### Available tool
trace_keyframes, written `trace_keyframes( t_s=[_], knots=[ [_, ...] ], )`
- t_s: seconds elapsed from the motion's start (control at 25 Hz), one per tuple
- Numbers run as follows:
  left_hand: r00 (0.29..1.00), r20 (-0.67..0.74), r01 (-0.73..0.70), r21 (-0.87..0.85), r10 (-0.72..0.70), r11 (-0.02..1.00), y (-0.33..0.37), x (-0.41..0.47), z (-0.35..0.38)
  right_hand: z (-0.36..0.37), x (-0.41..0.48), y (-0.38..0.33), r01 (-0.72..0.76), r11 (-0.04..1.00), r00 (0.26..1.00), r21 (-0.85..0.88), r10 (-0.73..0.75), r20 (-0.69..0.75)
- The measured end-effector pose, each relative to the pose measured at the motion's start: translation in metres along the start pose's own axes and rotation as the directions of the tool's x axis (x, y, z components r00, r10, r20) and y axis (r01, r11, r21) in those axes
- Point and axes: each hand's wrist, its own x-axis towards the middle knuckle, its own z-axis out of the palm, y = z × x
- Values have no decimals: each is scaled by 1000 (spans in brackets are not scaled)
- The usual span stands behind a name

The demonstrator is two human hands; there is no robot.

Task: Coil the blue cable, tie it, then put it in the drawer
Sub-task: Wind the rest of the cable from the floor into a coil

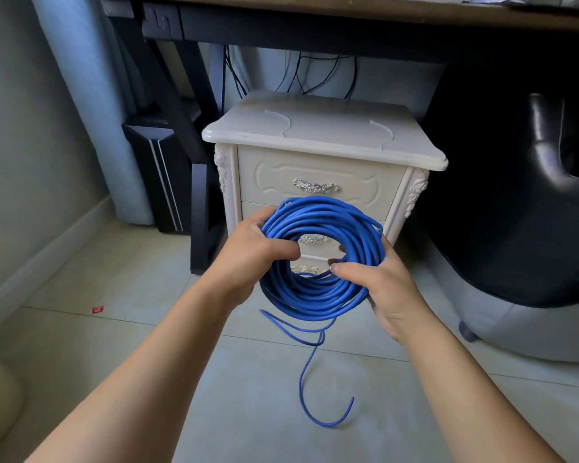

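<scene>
The blue cable (328,222) is wound into a thick round coil held upright in front of me. My left hand (251,259) grips the coil's left side, thumb through the middle. My right hand (385,289) grips the lower right side, thumb and fingers pinching the strands. A loose tail of the cable hangs from the coil's bottom and curls down to the floor. Behind the coil stands a cream bedside cabinet (321,135); its top drawer (315,185) with an ornate metal handle is closed. The lower drawers are partly hidden by the coil.
A dark desk (348,15) spans overhead, its black leg (199,208) left of the cabinet. A black computer case (157,172) stands by the wall at left. A black chair (532,195) fills the right side. Pale floor tiles (121,289) carry a small red scrap (97,309).
</scene>
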Motion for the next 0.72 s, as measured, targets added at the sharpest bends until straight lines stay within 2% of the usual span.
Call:
trace_keyframes(
  t_s=[0.08,0.24,0.36,0.4,0.48,0.52,0.56,0.68,0.72],
  knots=[
    [998,58,20,7,-21,1000,-1,0,1,-3,1,2,25,1000,999,0,-25,-46],
    [983,162,41,239,-81,970,-5,0,-5,-4,-4,1,111,989,979,-96,-125,-159],
    [984,178,-41,377,-29,925,-3,-1,-3,-3,-4,-4,176,938,968,-299,-220,-119],
    [984,174,-115,466,36,877,-2,-1,0,-2,-5,-6,193,902,965,-387,-245,-91],
    [954,227,-299,651,198,698,-4,-3,7,0,-7,-8,236,816,961,-527,-277,2],
    [930,269,-367,695,250,619,-5,-3,10,0,-8,-9,270,773,955,-573,-291,57],
    [918,293,-397,709,267,583,-7,-4,11,0,-9,-10,307,733,945,-607,-311,103],
    [948,227,-319,687,224,653,-7,-8,17,-1,-9,-15,379,626,916,-681,-360,179],
    [960,185,-280,672,210,686,-6,-9,19,-2,-9,-16,382,635,916,-672,-355,186]
  ],
)
